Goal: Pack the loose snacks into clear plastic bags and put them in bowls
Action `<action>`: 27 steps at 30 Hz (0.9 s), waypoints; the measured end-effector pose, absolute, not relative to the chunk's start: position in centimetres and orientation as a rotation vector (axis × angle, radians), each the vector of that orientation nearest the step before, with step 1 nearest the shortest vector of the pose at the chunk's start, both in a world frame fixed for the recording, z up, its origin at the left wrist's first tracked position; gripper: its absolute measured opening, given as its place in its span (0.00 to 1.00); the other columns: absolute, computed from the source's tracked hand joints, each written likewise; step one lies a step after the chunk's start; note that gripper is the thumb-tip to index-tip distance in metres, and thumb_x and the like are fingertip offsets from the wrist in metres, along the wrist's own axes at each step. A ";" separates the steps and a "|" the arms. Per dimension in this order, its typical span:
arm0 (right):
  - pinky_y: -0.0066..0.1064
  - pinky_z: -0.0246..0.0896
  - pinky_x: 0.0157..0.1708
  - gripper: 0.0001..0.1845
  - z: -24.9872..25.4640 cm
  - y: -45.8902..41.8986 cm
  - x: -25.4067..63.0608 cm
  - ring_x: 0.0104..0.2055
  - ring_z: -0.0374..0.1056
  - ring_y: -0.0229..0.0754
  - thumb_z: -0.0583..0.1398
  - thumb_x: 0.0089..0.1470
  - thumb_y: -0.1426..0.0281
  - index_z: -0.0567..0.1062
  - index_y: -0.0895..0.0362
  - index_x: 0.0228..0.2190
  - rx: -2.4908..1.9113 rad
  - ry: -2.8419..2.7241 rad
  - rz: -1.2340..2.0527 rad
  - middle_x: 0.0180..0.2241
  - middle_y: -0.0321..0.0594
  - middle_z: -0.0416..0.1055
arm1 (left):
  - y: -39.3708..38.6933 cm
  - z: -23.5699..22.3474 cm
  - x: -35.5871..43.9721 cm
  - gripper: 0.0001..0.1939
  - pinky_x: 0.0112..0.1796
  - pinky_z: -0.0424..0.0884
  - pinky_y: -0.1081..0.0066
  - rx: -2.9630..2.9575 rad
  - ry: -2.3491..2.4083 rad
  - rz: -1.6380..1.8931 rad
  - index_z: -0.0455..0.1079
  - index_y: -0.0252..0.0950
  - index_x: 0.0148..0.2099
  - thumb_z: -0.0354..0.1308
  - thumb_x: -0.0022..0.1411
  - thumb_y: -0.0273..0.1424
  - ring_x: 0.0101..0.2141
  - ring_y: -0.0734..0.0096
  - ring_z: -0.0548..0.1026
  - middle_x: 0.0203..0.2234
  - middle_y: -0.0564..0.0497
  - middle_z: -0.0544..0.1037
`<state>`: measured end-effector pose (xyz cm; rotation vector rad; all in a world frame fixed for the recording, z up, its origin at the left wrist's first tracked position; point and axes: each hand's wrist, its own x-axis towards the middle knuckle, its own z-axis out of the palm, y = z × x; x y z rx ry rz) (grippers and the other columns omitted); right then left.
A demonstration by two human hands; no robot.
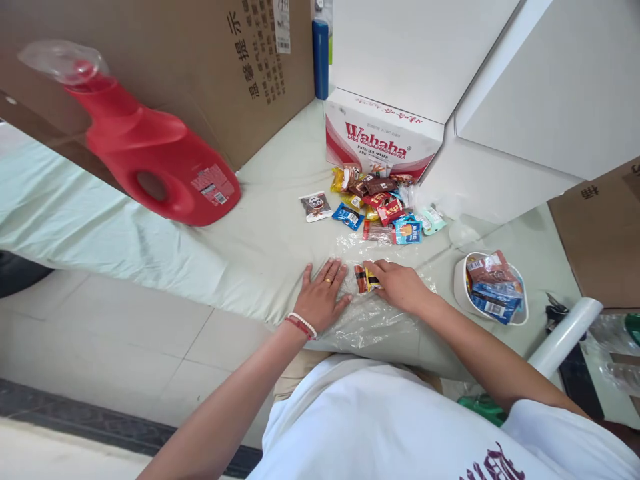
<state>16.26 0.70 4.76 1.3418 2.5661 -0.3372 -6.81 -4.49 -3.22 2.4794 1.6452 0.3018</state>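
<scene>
Packets (pixel 361 280), two visible, one orange-brown and one yellow with black, lie side by side on clear film (pixel 367 327) between the person's hands, near the front edge of the cloth (pixel 275 227).

Right hand (pixel 400 285): fingers bent over the yellow packet from its right side, touching it. Thumb hidden beneath the hand; cannot tell whether the packet is pinched or only pressed down.

Left hand (pixel 321 297): palm down, nearly flat, fingers extended, thumb apart and pointing toward the packets. Nothing seen in its grasp; it rests at the film's left side, just beside the packets but not on them.

Surroundings: pile (pixel 383 204) of mixed snacks beyond the film, in front of the Wahaha box (pixel 385 139); filled tub (pixel 459 288) to the right; red bottle (pixel 165 160) at far left.

Handling, judged: packets light, wrappers smooth and somewhat slippery; contents not visible, so firmness and fragility uncertain. Best hold is across the body of both packets, thumb opposing fingers, with mild pressure. Film appears thin, limp and creased, apt to cling or slide; best taken by a free edge, with a flat palm steadying the opposite side.
</scene>
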 end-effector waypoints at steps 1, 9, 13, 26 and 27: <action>0.34 0.64 0.45 0.35 4.9 0.7 16.0 0.54 0.71 0.52 0.60 0.61 0.68 0.58 0.52 0.67 1.330 2.567 -0.324 0.57 0.50 0.71 | -4.5 -3.2 -6.8 0.34 0.68 0.41 0.39 2.475 1.645 0.298 0.52 0.37 0.75 0.44 0.73 0.47 0.71 0.51 0.54 0.71 0.39 0.57; 0.35 0.65 0.41 0.30 5.4 1.0 16.6 0.51 0.72 0.52 0.56 0.62 0.73 0.62 0.51 0.64 1.291 2.545 -0.205 0.53 0.49 0.73 | -4.3 -3.0 -7.4 0.36 0.68 0.39 0.37 2.448 1.678 0.253 0.51 0.33 0.75 0.44 0.73 0.47 0.71 0.51 0.56 0.71 0.37 0.57; 0.37 0.66 0.42 0.30 5.1 1.3 16.3 0.51 0.72 0.53 0.56 0.62 0.73 0.63 0.51 0.65 1.271 2.542 -0.201 0.54 0.50 0.72 | -4.7 -2.8 -7.4 0.37 0.68 0.37 0.36 2.458 1.735 0.322 0.52 0.33 0.74 0.47 0.72 0.47 0.72 0.48 0.51 0.72 0.37 0.54; 0.53 0.59 0.64 0.40 5.4 -3.8 26.7 0.69 0.55 0.55 0.67 0.57 0.63 0.61 0.47 0.67 1.205 2.820 -0.867 0.67 0.50 0.59 | -10.2 -1.7 -10.8 0.23 0.69 0.55 0.47 2.528 0.865 0.337 0.70 0.37 0.59 0.58 0.62 0.31 0.70 0.54 0.58 0.69 0.38 0.63; 0.55 0.59 0.64 0.36 4.3 -4.6 27.9 0.69 0.55 0.55 0.66 0.58 0.63 0.64 0.47 0.65 1.285 2.816 -0.845 0.67 0.50 0.60 | -10.3 -2.1 -10.8 0.18 0.69 0.55 0.48 2.515 0.891 0.352 0.72 0.39 0.56 0.57 0.65 0.31 0.70 0.56 0.59 0.68 0.41 0.65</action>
